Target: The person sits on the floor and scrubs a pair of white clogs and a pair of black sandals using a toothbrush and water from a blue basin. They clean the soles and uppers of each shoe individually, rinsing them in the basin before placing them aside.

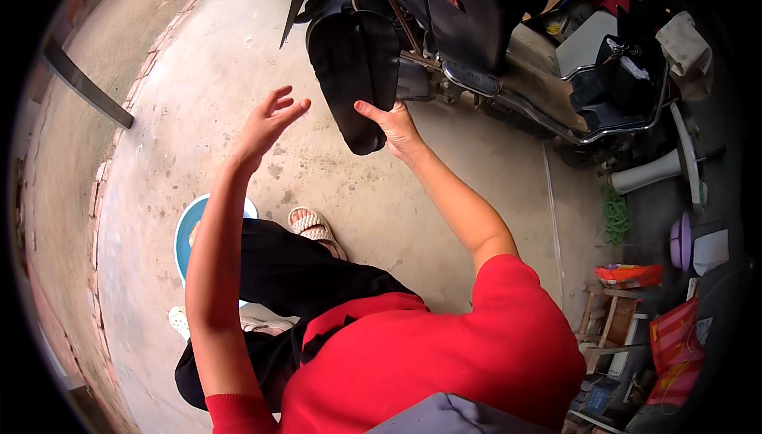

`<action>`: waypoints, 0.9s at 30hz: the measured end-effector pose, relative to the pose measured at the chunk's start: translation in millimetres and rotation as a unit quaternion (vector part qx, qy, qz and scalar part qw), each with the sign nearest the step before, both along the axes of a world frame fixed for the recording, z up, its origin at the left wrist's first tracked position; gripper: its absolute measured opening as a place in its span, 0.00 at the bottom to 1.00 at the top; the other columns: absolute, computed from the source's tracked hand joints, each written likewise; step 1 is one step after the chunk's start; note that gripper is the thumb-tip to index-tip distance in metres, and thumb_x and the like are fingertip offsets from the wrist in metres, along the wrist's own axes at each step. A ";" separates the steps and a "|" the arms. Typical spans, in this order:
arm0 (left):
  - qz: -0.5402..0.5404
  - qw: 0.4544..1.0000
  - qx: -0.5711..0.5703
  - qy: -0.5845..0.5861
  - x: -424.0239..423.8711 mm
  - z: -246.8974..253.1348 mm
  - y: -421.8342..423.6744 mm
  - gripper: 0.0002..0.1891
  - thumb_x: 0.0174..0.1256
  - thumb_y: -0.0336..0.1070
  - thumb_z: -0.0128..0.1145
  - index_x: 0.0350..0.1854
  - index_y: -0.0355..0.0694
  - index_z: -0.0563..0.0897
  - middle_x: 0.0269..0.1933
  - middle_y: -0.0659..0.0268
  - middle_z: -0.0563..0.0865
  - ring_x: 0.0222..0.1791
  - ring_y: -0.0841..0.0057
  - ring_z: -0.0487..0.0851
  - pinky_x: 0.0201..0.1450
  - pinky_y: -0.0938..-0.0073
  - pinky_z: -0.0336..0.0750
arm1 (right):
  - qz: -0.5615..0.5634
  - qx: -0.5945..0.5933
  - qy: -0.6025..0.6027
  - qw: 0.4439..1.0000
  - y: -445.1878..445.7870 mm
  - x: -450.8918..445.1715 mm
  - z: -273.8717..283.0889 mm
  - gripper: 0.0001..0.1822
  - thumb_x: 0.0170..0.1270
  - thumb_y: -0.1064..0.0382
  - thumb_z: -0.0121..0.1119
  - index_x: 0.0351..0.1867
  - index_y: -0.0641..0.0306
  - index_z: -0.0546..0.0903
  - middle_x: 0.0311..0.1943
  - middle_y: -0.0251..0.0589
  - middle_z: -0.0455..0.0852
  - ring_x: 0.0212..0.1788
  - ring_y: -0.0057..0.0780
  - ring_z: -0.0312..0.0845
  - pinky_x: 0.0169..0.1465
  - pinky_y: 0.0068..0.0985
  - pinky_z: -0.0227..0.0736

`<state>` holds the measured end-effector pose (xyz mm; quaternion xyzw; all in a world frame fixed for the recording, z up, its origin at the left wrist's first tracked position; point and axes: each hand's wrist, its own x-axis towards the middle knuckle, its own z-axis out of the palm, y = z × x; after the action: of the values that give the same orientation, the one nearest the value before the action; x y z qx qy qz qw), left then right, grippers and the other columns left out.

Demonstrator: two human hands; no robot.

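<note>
A black tapered padded part (351, 71), possibly a scooter's seat pad or mudguard, extends down from the rear of a parked scooter (464, 11). My right hand (390, 126) grips its lower right edge, the thumb on the near face and the fingers hidden behind. To the left of the part, my left hand (274, 117) is raised in the air, holding nothing, with its fingers apart and bent. Rusty metal rods (396, 11) rise beside the part's upper end.
A blue basin (189, 231) stands on the concrete floor beside my legs, partly behind my left forearm. A grey bar (89, 86) juts in at the upper left. At the right are a white pedestal (649, 173), a green rope (615, 214) and a wooden stool (613, 321).
</note>
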<state>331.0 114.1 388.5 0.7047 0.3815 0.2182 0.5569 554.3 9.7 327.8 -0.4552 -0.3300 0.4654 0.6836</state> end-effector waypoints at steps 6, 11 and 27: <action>-0.027 0.945 -0.244 -0.218 55.7 -83.1 -42.8 0.27 0.73 0.51 0.54 0.69 0.48 0.69 0.61 0.69 0.78 0.60 0.76 0.76 0.60 0.63 0.71 | 0.059 -0.049 0.008 0.997 -18.0 2.3 -13.9 0.24 0.70 0.50 0.60 0.57 0.67 0.77 0.54 0.35 0.81 0.55 0.22 0.75 0.59 0.22 0.68; 0.019 0.898 -0.356 -0.256 49.0 -113.6 -53.0 0.25 0.73 0.50 0.54 0.68 0.48 0.68 0.61 0.68 0.78 0.59 0.72 0.77 0.61 0.60 0.70 | 0.014 -0.065 0.035 0.997 -30.2 13.2 -38.9 0.22 0.71 0.53 0.58 0.59 0.65 0.76 0.55 0.34 0.80 0.58 0.23 0.72 0.63 0.24 0.64; 0.058 0.914 -0.330 -0.228 14.9 -136.2 -52.0 0.20 0.73 0.46 0.54 0.64 0.47 0.74 0.54 0.72 0.83 0.51 0.81 0.80 0.55 0.73 0.72 | 0.119 -0.114 -0.010 0.986 -12.9 2.6 -39.4 0.20 0.59 0.71 0.66 0.54 0.65 0.79 0.50 0.36 0.84 0.54 0.24 0.76 0.62 0.26 0.66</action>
<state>345.9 62.1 252.3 0.3887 0.3348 0.2669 0.8158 556.9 -3.2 288.4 -0.4925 -0.3336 0.5730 0.5637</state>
